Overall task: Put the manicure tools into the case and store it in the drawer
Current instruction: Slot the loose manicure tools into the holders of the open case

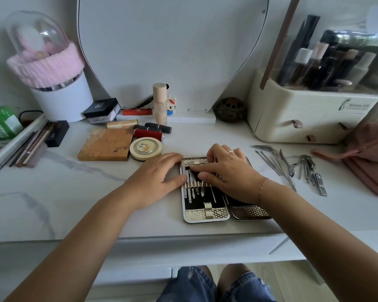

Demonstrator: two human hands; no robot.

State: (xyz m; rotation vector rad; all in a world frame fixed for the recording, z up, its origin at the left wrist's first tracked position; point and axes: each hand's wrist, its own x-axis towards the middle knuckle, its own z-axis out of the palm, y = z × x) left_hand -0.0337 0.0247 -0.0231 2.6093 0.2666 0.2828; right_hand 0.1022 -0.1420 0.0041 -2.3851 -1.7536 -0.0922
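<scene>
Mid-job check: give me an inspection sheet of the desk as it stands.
Surface: white marbled tabletop, crowded at the back.
Job's things: case open flat, strapped tools inside; loose tools lie right of it.
Clutter: lipsticks, round compact, brown palette, pencils.
Hands: left hand flat against the case's left edge; right hand on the strapped tools, grip unclear.
Cables: dark cable far left.
Surroundings: mirror, organiser, pink bag.
</scene>
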